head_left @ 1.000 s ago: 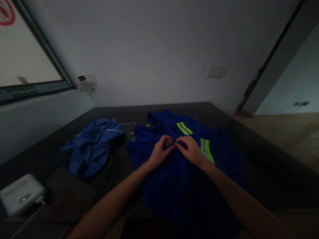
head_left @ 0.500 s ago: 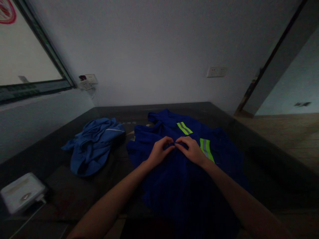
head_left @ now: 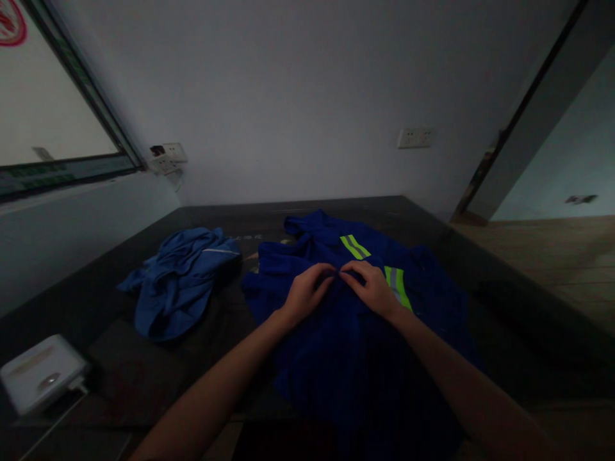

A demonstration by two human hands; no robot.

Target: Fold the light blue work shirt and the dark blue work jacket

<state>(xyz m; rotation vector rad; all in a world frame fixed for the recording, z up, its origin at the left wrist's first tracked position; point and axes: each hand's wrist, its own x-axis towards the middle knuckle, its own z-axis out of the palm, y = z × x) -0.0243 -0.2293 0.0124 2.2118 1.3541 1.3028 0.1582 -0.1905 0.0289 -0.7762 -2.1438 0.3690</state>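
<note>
Both the left hand (head_left: 307, 291) and the right hand (head_left: 372, 288) hold the blue garment (head_left: 327, 358) in a narrow pinch, and from where I stand it lies rumpled on the dark table (head_left: 410, 221), near a crumpled lighter-blue cloth (head_left: 180, 282).

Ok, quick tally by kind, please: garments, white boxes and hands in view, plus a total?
Garments: 2, lighter blue garment and deep blue garment
White box: 1
Hands: 2, left hand and right hand
Total: 5
</note>
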